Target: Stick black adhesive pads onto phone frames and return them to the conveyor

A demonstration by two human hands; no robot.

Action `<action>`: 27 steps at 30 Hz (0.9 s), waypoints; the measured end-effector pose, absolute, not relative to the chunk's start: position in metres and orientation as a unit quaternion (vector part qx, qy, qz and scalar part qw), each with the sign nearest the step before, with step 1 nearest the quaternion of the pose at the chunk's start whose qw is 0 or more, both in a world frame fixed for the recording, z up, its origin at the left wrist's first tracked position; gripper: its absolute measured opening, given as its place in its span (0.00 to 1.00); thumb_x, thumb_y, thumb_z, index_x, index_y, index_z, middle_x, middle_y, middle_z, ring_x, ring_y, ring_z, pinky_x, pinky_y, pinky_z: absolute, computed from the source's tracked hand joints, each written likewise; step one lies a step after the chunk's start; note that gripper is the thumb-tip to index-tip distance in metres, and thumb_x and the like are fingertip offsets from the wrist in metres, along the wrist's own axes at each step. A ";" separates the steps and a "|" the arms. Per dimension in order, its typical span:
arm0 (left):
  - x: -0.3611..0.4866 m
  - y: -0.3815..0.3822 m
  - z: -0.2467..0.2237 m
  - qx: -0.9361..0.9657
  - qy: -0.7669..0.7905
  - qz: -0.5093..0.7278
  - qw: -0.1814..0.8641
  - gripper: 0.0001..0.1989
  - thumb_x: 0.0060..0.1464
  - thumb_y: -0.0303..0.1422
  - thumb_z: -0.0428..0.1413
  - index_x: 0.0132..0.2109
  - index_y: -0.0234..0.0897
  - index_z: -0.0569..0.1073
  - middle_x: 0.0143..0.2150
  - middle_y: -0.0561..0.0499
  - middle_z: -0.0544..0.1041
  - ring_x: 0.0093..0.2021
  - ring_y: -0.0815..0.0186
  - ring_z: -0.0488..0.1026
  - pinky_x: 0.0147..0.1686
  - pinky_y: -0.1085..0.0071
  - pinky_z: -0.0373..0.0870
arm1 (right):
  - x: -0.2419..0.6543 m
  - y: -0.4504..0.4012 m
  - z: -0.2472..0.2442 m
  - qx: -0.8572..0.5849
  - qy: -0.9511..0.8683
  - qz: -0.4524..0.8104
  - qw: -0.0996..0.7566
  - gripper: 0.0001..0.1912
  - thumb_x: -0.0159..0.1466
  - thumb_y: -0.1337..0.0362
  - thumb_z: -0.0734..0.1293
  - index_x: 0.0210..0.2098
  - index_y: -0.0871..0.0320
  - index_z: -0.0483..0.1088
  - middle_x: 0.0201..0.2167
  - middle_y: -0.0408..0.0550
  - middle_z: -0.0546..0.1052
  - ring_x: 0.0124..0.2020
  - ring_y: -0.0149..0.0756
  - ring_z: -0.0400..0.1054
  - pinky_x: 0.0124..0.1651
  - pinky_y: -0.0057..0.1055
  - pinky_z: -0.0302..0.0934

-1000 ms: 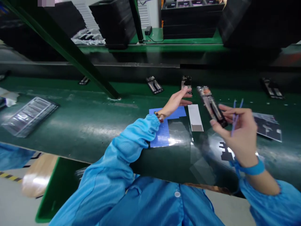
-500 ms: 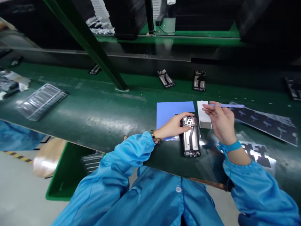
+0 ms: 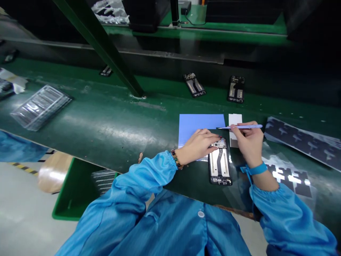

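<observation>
Green post (image 3: 106, 46) slants over bare belt (image 3: 106, 121) left of phone frame (image 3: 220, 161).

Overhead light left a broad glare on the green surface (image 3: 112, 131); the shelf above it lay in deep shadow, and the edges bowed and blurred.

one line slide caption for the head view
Left hand steadies a phone frame on the green bench; right hand holds tweezers.
</observation>
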State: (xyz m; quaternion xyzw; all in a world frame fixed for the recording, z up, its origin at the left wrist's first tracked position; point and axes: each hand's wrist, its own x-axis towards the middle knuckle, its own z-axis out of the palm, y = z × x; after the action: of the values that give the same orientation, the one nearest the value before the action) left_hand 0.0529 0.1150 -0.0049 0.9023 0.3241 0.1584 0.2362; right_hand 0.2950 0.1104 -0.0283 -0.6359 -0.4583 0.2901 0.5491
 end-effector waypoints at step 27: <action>0.044 0.119 -0.006 0.905 0.308 0.186 0.226 0.19 0.74 0.39 0.62 0.66 0.38 0.79 0.67 0.47 0.83 0.62 0.54 0.78 0.60 0.55 0.68 | 0.285 0.045 -0.023 -0.652 -0.451 0.301 0.530 0.23 0.62 0.47 0.83 0.35 0.51 0.71 0.34 0.43 0.79 0.39 0.42 0.81 0.46 0.41 0.79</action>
State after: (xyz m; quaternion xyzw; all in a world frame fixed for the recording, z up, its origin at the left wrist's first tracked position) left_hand 0.0443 0.1191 -0.0056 0.9052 0.3082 0.1858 0.2261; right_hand 0.2846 0.0455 -0.0231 -0.6519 -0.4513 0.3006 0.5301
